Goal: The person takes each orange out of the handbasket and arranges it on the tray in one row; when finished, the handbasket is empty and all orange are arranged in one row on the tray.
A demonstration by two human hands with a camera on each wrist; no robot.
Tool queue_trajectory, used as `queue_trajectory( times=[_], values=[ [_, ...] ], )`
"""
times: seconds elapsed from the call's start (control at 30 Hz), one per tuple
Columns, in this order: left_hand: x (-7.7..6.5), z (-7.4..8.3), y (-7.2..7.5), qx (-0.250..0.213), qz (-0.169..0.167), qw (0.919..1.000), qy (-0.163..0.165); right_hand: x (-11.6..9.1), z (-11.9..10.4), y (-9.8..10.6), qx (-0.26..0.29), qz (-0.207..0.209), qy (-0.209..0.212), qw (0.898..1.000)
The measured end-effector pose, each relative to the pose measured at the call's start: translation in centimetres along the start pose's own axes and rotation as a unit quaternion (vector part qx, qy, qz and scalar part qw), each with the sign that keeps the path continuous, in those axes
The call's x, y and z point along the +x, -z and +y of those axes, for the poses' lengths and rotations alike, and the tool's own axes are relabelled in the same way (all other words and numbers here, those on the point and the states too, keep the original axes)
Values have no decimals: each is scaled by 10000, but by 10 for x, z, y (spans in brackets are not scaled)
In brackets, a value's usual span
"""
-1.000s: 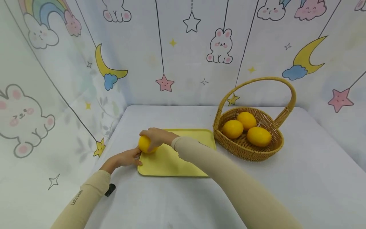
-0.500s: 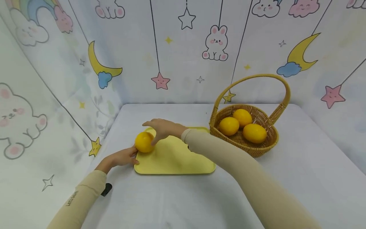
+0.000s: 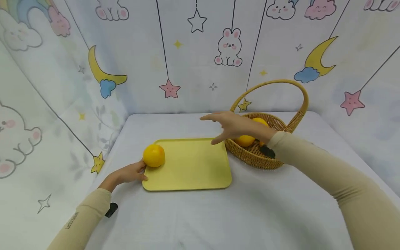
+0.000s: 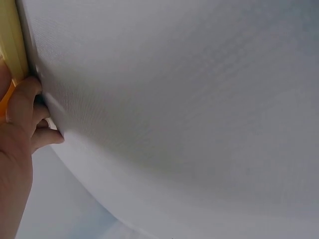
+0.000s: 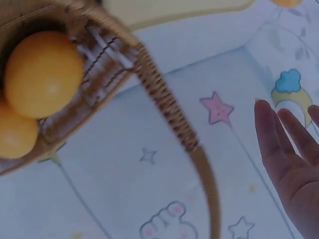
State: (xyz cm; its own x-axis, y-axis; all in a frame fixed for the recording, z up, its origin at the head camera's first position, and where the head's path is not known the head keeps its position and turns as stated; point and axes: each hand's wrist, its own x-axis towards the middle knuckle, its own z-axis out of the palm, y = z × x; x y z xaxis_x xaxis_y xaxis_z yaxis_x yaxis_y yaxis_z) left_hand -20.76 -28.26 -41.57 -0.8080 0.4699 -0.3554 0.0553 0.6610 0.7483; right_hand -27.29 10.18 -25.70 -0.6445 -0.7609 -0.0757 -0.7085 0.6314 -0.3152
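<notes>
A yellow tray lies flat on the white table. On its far left corner sits a round yellow-orange fruit. My left hand grips the tray's left edge, fingers curled at the rim beside the fruit; the left wrist view shows this edge at the hand. With fingers spread and nothing held, my right hand hovers over the tray's right end and the near-left side of a wicker basket. More yellow-orange fruits lie in the basket, partly hidden by my right arm in the head view.
The basket's tall arched handle rises beside my right forearm. A printed cloth backdrop with stars, moons and rabbits stands behind and left of the table. Small black devices sit at my wrists.
My right hand has let go of the fruit on the tray and moved right to the basket, fingers spread. The left hand has stayed at the tray edge. The head view has shifted slightly.
</notes>
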Motion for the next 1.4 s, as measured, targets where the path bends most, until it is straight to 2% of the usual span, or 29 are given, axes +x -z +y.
queue_trajectory(
  times=[0.2,0.4,0.5,0.67,0.83,1.03,1.23,1.33,1.4],
  values=[
    [-2,-3,0,-82,112,9998,-137,-66,41,14,-126,301,-704,9970],
    [0,-5,-3,-230,159,9989,-377,-108,81,11,-238,232,-1329,9906],
    [0,-9,-3,-402,249,9982,-358,-116,103,6,-201,124,-1522,9881],
    [3,-13,-3,-986,250,9945,-259,-123,132,-6,-14,0,-1861,9825],
    [5,-14,-2,-1306,192,9907,-344,-129,151,-13,362,-131,-1852,9819],
    [10,-13,0,-1493,250,9876,-406,-136,160,-13,520,-290,-1719,9833],
    [15,-13,2,-1605,215,9858,-440,-139,161,-19,680,-206,-1886,9795],
    [17,-13,2,-1701,181,9843,-433,-141,163,-23,1102,10,-1852,9765],
    [18,-13,2,-1731,168,9838,-432,-142,166,-27,1578,223,-1849,9698]
  ],
)
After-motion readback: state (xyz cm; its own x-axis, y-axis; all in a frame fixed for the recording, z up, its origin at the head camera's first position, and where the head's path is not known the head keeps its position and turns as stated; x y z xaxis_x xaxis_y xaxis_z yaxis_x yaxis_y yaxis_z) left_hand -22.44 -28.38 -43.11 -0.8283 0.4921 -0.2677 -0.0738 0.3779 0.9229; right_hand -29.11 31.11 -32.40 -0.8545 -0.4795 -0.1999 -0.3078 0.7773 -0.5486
